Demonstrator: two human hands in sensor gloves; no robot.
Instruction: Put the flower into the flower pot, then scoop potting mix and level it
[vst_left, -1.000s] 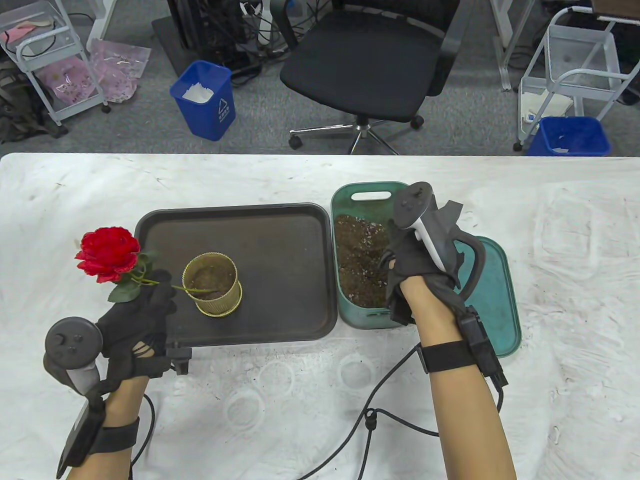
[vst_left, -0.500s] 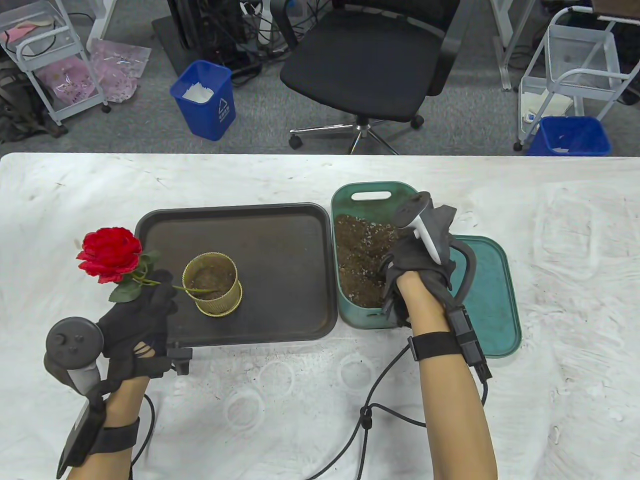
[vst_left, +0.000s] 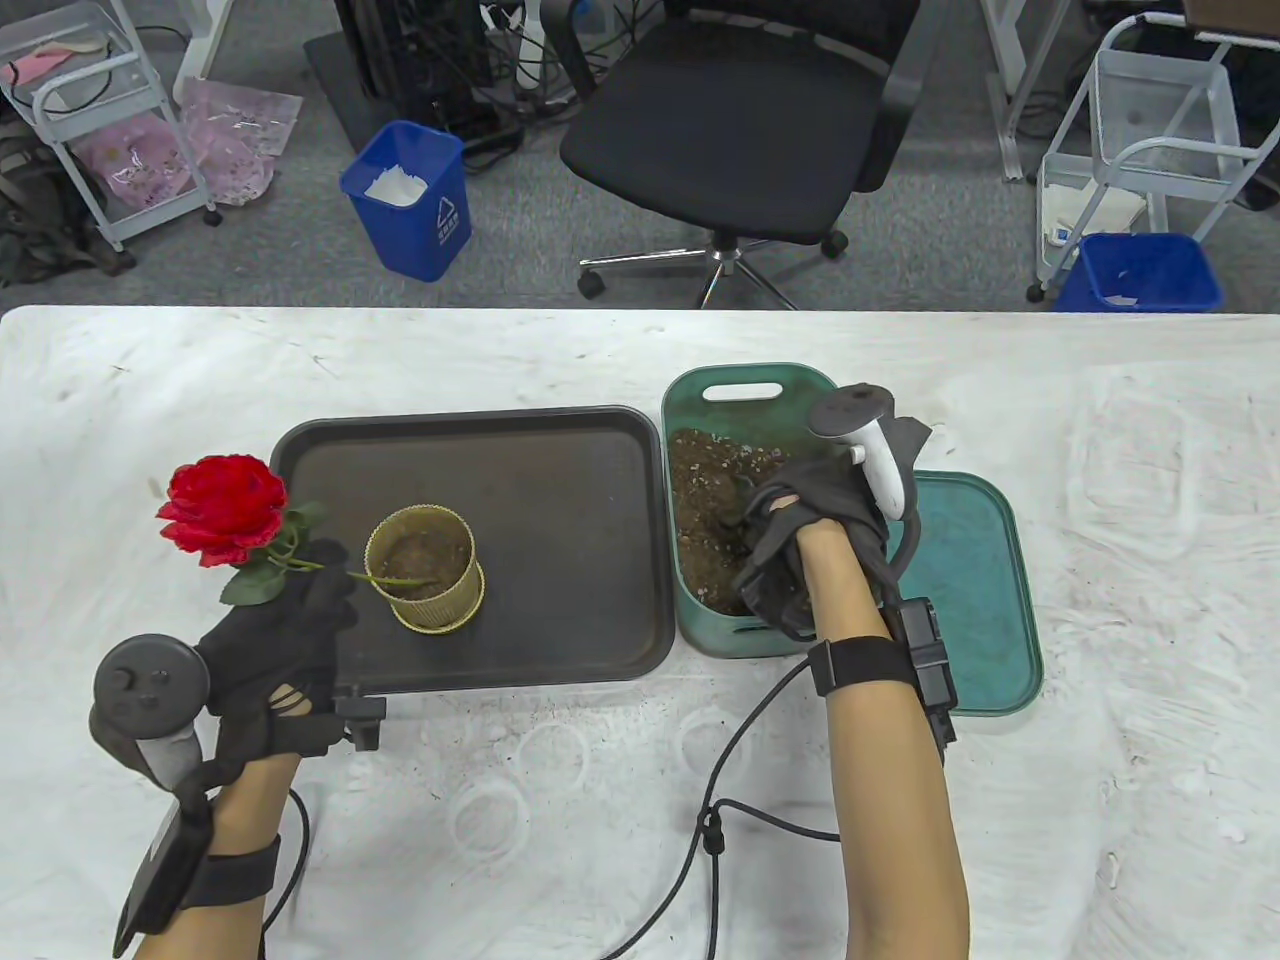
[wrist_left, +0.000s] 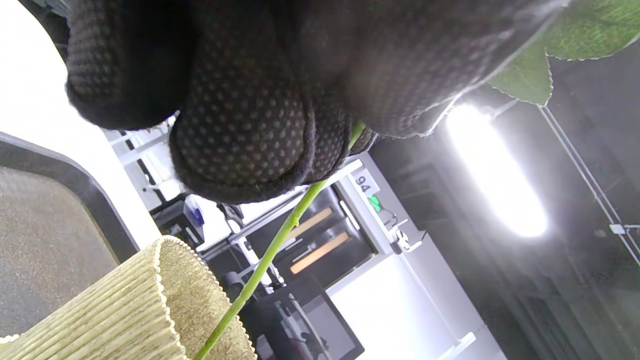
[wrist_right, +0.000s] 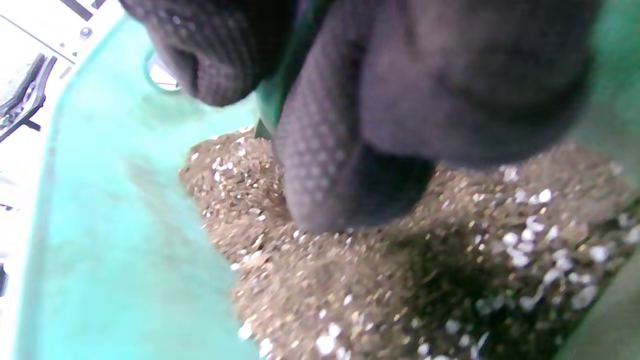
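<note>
The left hand (vst_left: 275, 640) pinches the green stem (wrist_left: 270, 255) of the red rose (vst_left: 222, 508), fingers (wrist_left: 240, 130) curled round it just below a serrated leaf (wrist_left: 530, 75); the bloom leans out to the left past the edge of the dark tray (vst_left: 560, 620), over the white tablecloth (vst_left: 1100, 800), while the lower end of the stem runs over the rim and down into the ribbed gold flower pot (vst_left: 425, 580); the pot stands upright on the tray's near left part and already has a little brown mix at its bottom; the right hand (vst_left: 800, 545) is down inside the green tub (vst_left: 745, 385) just to the right of the tray, its fingers (wrist_right: 325, 165) curled round a green handle (wrist_right: 280, 95) and resting on the potting mix (vst_left: 705, 480), which is brown with pale flecks; what lies at the end of that handle I cannot tell, since the glove hides it; the tub's green lid (vst_left: 985, 600) lies flat on the cloth, touching the tub on its right side; beyond the table a black office chair (vst_left: 740, 120) stands on the grey carpet, with a blue bin (vst_left: 410, 200) to its left.
</note>
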